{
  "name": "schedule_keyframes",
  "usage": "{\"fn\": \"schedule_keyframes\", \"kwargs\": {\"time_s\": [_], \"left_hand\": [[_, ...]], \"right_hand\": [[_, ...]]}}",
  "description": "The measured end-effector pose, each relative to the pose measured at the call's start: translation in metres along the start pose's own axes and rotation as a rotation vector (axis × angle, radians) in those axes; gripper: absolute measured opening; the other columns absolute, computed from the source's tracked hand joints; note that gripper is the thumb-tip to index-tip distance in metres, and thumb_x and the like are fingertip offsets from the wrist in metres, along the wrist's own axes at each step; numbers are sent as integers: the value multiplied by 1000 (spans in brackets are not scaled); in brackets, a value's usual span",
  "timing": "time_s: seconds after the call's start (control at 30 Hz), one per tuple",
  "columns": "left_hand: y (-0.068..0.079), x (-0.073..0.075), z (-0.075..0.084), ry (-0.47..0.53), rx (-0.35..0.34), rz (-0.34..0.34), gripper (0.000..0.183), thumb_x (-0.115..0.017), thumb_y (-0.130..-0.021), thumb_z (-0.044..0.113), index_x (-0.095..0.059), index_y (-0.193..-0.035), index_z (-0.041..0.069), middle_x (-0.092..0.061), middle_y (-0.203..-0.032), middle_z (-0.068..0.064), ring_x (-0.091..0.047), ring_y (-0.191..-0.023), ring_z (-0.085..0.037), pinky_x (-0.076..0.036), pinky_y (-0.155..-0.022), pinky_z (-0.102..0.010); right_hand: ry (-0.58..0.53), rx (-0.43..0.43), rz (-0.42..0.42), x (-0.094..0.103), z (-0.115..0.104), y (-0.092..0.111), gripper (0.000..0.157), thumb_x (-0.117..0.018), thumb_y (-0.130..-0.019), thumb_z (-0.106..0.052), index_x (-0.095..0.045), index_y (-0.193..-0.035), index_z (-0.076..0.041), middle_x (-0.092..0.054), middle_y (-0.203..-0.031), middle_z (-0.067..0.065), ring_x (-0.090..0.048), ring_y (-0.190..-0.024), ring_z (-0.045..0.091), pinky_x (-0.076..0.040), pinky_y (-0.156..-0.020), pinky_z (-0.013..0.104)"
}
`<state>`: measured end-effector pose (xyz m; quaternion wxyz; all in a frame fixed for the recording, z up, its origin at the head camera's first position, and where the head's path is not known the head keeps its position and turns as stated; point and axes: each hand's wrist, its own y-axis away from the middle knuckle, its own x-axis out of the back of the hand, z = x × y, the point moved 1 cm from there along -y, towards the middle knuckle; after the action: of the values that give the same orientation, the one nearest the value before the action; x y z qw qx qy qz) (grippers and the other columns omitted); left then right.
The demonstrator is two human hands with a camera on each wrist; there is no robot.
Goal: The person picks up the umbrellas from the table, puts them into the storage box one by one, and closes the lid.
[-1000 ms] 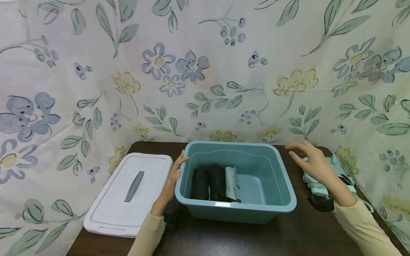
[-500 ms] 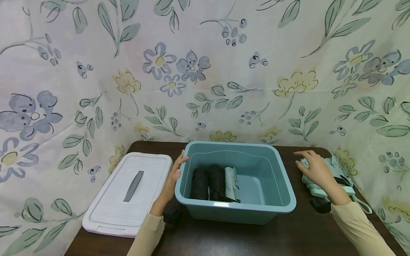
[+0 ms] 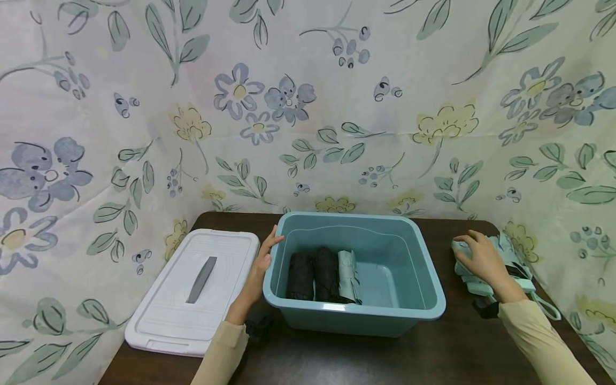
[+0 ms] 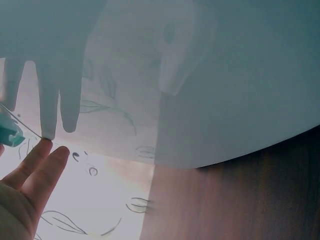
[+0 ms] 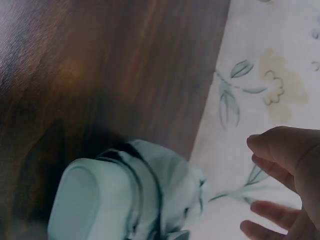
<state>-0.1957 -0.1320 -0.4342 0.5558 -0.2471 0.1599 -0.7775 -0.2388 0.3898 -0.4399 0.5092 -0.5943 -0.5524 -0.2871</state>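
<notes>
My left hand point(image 3: 260, 262) rests against the left rim of a blue-green plastic box point(image 3: 385, 314); its straight fingers point(image 4: 47, 172) touch the box's outer wall in the left wrist view. Inside, on the left, two black folded umbrellas point(image 3: 325, 275) lie side by side with a pale green folded umbrella point(image 3: 348, 275). At the table's right, my right hand point(image 3: 483, 259) hovers over pale green folded umbrellas point(image 3: 478, 289), partly hiding them. In the right wrist view, its loosely bent fingers hold nothing and stand apart from a pale green umbrella with a smooth handle end point(image 5: 95, 200).
A white lid point(image 3: 168, 305) with a grey handle lies left of the box on the dark wooden table point(image 3: 346, 363). Behind hangs a floral cloth point(image 3: 337, 133). A black item point(image 3: 486, 309) sits by the right-hand umbrellas, and a pale strap loop point(image 3: 548, 307) extends near the right edge.
My right hand has moved right, away from the box, and come lower over the pale green umbrellas. The left hand stays at the rim.
</notes>
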Motion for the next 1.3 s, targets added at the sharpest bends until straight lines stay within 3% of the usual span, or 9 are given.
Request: {"fn": "schedule_keyframes", "kwargs": {"time_s": [0.27,0.43,0.73,1.0,1.17,1.3], "left_hand": [[-2,-1,1,-9,0,1,45,-19,-96,11,-30,-138,-5,0,-153,-23,-2,-141,-40,-13,-101,-70],[-1,0,1,-2,3,1,46,-19,-96,9,-29,-138,-5,1,-154,-22,-1,-140,-41,-12,-101,-69],[0,-1,4,4,-7,-12,46,-18,-97,10,-27,-138,-7,1,-154,-19,0,-140,-41,-12,-101,-69],[-1,-1,4,-11,4,-10,46,-18,-96,7,-27,-138,-8,1,-153,-24,-1,-140,-42,-13,-100,-70],[-1,0,2,-23,14,-11,46,-18,-95,6,-28,-138,-7,0,-154,-21,-2,-140,-42,-13,-100,-70],[0,1,-8,-15,11,-3,46,-19,-97,11,-30,-140,-1,-1,-156,-13,-2,-141,-38,-13,-101,-69]], "right_hand": [[39,-46,-61,-11,20,-4,43,-61,-86,-19,-51,-121,4,-25,-130,47,-23,-116,66,-21,-88,74],[106,-20,-122,-17,30,-7,48,-65,-84,-21,-50,-123,3,-30,-122,51,-28,-111,66,-28,-84,72],[29,-126,-275,-22,39,-7,54,-60,-87,-25,-41,-129,4,-16,-126,55,-22,-110,72,-35,-74,72],[127,-181,-389,-16,31,-16,63,-66,-82,-28,-39,-131,1,-27,-117,54,-38,-93,69,-40,-67,65],[149,-203,-496,-14,31,-25,62,-66,-79,-22,-36,-129,0,-22,-107,56,-47,-77,61,-44,-63,58],[118,-181,-494,-16,39,-30,57,-67,-76,-21,-40,-123,-1,-23,-104,55,-44,-82,62,-44,-63,58]]}}
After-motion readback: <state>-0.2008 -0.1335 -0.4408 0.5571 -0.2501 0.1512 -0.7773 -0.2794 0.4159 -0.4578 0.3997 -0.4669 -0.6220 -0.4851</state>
